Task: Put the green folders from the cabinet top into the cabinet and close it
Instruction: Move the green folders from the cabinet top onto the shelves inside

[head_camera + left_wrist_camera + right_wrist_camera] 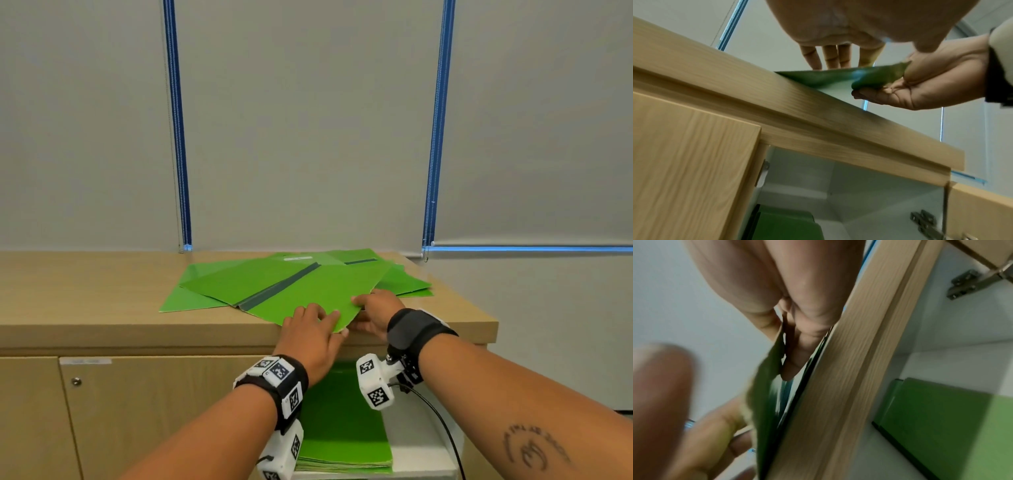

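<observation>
Several green folders lie fanned out on the wooden cabinet top (85, 291). The uppermost green folder (308, 291) has a dark spine, and its near corner sticks out over the front edge. My left hand (315, 313) rests on that corner with straight fingers (830, 56). My right hand (368, 310) pinches the same corner, thumb on top and fingers underneath (900, 84). In the right wrist view the folder (764, 394) bends up off the cabinet edge over my right fingers (795, 353). Below, a stack of green folders (342, 421) lies on the white shelf of the open compartment.
The left cabinet door (154, 411) is closed and has a small lock. The right door (982, 211) stands open on metal hinges (925, 222). Grey blinds with blue edges (178, 137) hang behind the cabinet. More folders (407, 282) reach toward the top's right end.
</observation>
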Tool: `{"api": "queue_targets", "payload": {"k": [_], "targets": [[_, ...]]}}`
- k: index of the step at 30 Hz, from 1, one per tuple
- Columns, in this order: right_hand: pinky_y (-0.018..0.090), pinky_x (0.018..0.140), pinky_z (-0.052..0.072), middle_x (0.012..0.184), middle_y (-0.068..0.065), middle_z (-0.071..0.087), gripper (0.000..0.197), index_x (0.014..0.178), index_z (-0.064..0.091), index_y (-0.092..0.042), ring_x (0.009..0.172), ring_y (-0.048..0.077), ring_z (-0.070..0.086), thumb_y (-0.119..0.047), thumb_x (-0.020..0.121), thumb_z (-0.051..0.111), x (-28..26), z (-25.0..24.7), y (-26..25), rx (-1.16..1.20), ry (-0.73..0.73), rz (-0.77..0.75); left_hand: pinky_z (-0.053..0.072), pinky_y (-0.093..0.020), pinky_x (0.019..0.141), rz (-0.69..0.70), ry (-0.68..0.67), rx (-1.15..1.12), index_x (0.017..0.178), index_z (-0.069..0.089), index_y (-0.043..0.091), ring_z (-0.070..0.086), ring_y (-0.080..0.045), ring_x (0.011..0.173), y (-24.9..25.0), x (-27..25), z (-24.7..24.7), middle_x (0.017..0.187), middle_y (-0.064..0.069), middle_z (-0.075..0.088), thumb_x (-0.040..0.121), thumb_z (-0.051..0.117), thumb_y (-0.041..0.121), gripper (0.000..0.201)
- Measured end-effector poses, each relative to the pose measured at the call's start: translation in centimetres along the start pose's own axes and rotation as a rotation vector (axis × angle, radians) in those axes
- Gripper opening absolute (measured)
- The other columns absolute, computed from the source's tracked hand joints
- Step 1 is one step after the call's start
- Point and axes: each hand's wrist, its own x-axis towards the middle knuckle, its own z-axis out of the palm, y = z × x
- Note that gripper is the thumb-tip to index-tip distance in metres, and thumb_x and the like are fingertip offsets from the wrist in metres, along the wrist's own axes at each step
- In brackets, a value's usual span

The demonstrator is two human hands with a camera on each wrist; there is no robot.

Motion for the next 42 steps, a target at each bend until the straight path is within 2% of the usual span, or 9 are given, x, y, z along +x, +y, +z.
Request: {"api": "queue_targets", "payload": {"k": [7, 13, 18, 22, 24, 29, 34, 37, 42], "targets": [[0.062, 0.094, 0.046, 0.111, 0.021, 0.062, 0.048, 0.119, 0.05, -0.007, 0.105, 0.041, 0.06, 0.022, 0.085, 0.034, -0.7, 0.2, -1.9, 0.098, 0.034, -0.182, 0.028, -0.046, 0.113, -0.312, 0.149, -0.422, 0.147, 0.031, 0.019, 0.03, -0.023, 0.139, -3.1, 1.0, -2.1, 0.151, -0.009, 0.03, 0.083, 0.012, 0.077, 0.089], [0.059, 0.09, 0.051, 0.117, 0.015, 0.065, 0.058, 0.117, 0.054, -0.02, 0.102, 0.037, 0.063, -0.005, 0.062, 0.046, 4.2, -2.7, -1.0, -0.136, 0.139, -0.282, 0.015, -0.045, 0.119, -0.451, 0.357, -0.425, 0.152, 0.009, 0.012, 0.01, -0.025, 0.148, -5.5, 2.0, -5.7, 0.161, -0.011, 0.006, 0.091, 0.027, 0.064, 0.082], [0.055, 0.089, 0.051, 0.106, 0.021, 0.064, 0.043, 0.104, 0.056, -0.013, 0.09, 0.034, 0.06, -0.013, 0.064, 0.043, -0.1, -2.4, -3.1, -0.155, 0.187, -0.331, 0.022, -0.042, 0.118, -0.5, 0.532, -0.779, 0.152, 0.011, 0.015, 0.023, -0.025, 0.144, -4.8, 1.9, -7.4, 0.158, -0.009, 0.02, 0.097, 0.043, 0.043, 0.069], [0.037, 0.077, 0.041, 0.105, 0.011, 0.053, 0.03, 0.109, 0.048, -0.011, 0.09, 0.024, 0.049, -0.003, 0.08, 0.047, -3.7, -2.0, -4.2, -0.191, 0.203, -0.33, 0.046, -0.042, 0.086, -0.471, 0.615, -0.89, 0.126, 0.043, 0.016, 0.056, -0.029, 0.095, -3.6, 0.7, -7.9, 0.107, -0.01, 0.06, 0.098, 0.042, 0.023, 0.029], [0.037, 0.079, 0.041, 0.11, 0.01, 0.05, 0.036, 0.116, 0.045, -0.009, 0.097, 0.027, 0.049, -0.003, 0.08, 0.05, -4.5, -1.9, -4.4, -0.184, 0.213, -0.342, 0.04, -0.037, 0.061, -0.432, 0.667, -0.896, 0.103, 0.046, 0.015, 0.045, -0.024, 0.062, -2.8, 0.0, -8.5, 0.07, -0.006, 0.05, 0.094, 0.041, 0.018, 0.011], [0.044, 0.102, 0.037, 0.133, 0.003, 0.043, 0.073, 0.142, 0.03, -0.015, 0.119, 0.027, 0.044, -0.012, 0.074, 0.059, -5.3, -1.9, -5.0, -0.069, 0.22, -0.326, 0.032, -0.033, 0.051, -0.359, 0.814, -0.917, 0.1, 0.048, 0.015, 0.04, -0.017, 0.051, -1.2, -0.8, -10.8, 0.063, 0.003, 0.05, 0.083, 0.041, 0.024, 0.021], [0.062, 0.093, 0.046, 0.109, 0.02, 0.067, 0.062, 0.1, 0.063, -0.008, 0.105, 0.042, 0.061, -0.037, 0.046, 0.063, -2.8, -4.5, -3.2, -0.119, 0.159, -0.336, 0.03, -0.032, 0.052, -0.368, 0.702, -0.887, 0.082, 0.047, 0.011, 0.035, -0.02, 0.053, -2.0, -1.6, -10.3, 0.061, -0.003, 0.043, 0.09, 0.048, 0.01, 0.008], [0.061, 0.091, 0.049, 0.101, 0.023, 0.068, 0.042, 0.095, 0.063, -0.003, 0.09, 0.036, 0.064, -0.022, 0.057, 0.062, -4.5, -5.3, -1.7, -0.135, 0.152, -0.303, 0.034, -0.034, 0.055, -0.458, 0.559, -0.895, 0.074, 0.042, 0.009, 0.042, -0.025, 0.061, -2.9, -2.7, -8.5, 0.068, -0.013, 0.05, 0.088, 0.047, 0.007, 0.016], [0.058, 0.082, 0.051, 0.086, 0.017, 0.065, 0.019, 0.083, 0.063, -0.012, 0.081, 0.03, 0.059, -0.006, 0.066, 0.056, -6.2, -5.9, 3.2, -0.122, 0.145, -0.225, 0.048, -0.042, 0.074, -0.542, 0.343, -0.901, 0.094, 0.046, 0.01, 0.058, -0.034, 0.081, -2.6, -5.2, -4.2, 0.087, -0.017, 0.06, 0.086, 0.04, 0.014, 0.011]]}}
